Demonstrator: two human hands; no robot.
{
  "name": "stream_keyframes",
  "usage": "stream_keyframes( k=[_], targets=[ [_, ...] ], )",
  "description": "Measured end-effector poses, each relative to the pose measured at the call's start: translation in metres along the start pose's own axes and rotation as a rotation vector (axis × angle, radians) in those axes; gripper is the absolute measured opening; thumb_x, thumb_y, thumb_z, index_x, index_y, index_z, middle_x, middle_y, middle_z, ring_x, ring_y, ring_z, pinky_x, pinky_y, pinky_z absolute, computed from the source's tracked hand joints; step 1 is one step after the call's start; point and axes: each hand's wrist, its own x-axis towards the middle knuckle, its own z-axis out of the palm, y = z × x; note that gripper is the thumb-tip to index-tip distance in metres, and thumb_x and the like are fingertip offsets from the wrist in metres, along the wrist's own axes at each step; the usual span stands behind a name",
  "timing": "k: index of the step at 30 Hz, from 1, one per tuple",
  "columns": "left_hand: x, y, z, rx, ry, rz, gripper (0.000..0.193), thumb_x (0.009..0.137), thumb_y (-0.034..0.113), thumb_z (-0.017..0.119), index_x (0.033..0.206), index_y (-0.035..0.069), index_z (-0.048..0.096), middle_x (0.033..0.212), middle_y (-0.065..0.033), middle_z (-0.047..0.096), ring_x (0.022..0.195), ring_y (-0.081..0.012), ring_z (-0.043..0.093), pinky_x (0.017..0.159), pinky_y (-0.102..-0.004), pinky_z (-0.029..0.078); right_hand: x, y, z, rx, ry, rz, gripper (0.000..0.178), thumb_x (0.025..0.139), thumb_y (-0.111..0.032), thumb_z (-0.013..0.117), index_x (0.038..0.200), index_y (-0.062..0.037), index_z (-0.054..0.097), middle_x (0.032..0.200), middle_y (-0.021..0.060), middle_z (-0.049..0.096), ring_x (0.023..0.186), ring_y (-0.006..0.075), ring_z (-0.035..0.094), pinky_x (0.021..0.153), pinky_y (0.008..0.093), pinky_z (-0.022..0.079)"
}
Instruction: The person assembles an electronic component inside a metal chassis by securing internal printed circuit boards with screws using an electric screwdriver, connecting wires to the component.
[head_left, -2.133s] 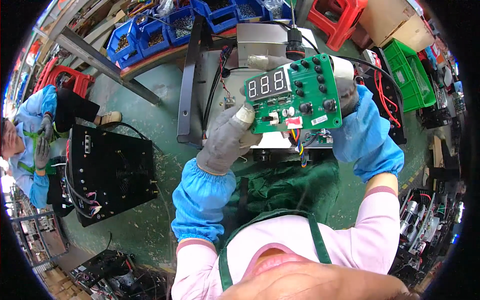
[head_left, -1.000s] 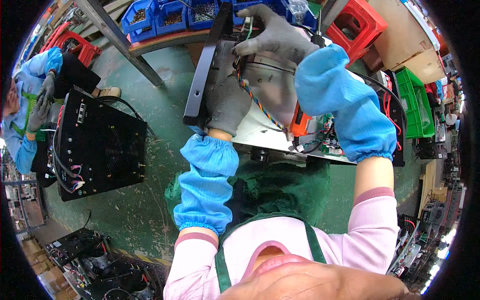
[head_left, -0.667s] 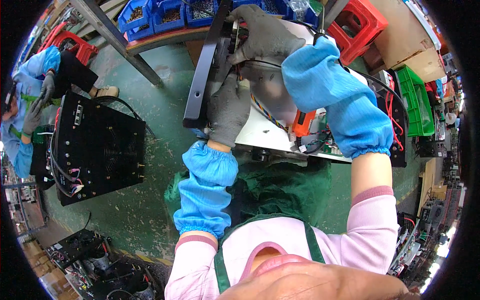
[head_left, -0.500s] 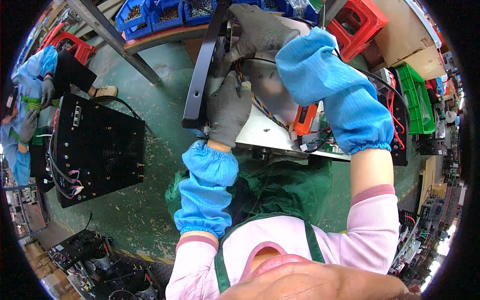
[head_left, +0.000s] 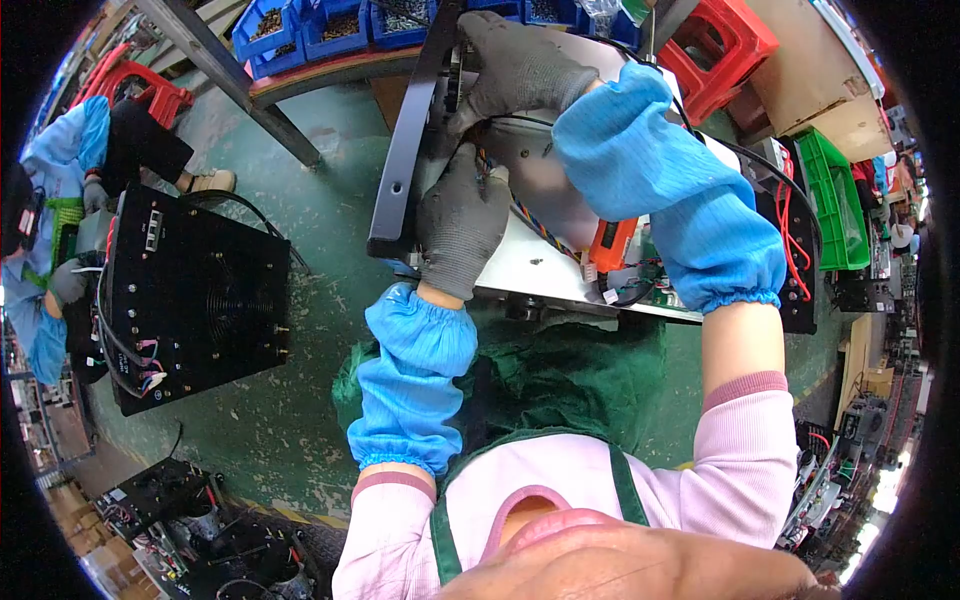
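Observation:
A metal chassis with a white inner plate and a long black side panel lies in front of me. My left hand, in a grey glove, is closed inside the panel; a bundle of coloured wires runs up between its thumb and fingers. Just beyond it, my right hand, gloved alike, bends over toward the same panel. Its fingers are curled and their tips are hidden, so what they grip cannot be made out. An orange block-shaped part sits on the chassis beside my right sleeve.
Blue bins of small hardware stand on a bench at the far edge. A red stool and a green crate are to the right. At left, another person's gloved hand is at a black unit on the floor.
My hands stay at the side panel, with the left shifted very slightly. The chassis has moved a little in view. The other person's hands have moved apart and lower at the black unit.

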Motion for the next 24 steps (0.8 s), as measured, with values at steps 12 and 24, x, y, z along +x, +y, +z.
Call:
stream_keyframes(
  k=[12,24],
  targets=[
    [-0.006,0.009,-0.010,-0.153,-0.057,0.021,0.046,0.087,0.029,0.060,0.124,0.001,0.053,0.103,-0.0252,0.062,0.093,-0.0397,0.062,0.079,-0.0443,0.049,-0.001,-0.024,-0.021,0.155,-0.086,0.218,0.106,0.050,-0.044,0.089,0.128,0.0076,0.039,0.124,0.0236,0.055,0.115,0.0375,0.055,0.097,0.0438,0.044],
    [-0.007,0.003,-0.001,-0.127,-0.115,-0.034,0.043,0.086,0.028,0.058,0.121,0.003,0.053,0.109,-0.0247,0.060,0.098,-0.0429,0.058,0.081,-0.0460,0.048,-0.018,-0.014,0.033,0.737,-0.019,0.347,0.073,0.058,-0.026,0.084,0.118,0.0022,0.053,0.111,0.0215,0.063,0.107,0.0337,0.060,0.092,0.0385,0.048]
  ],
)
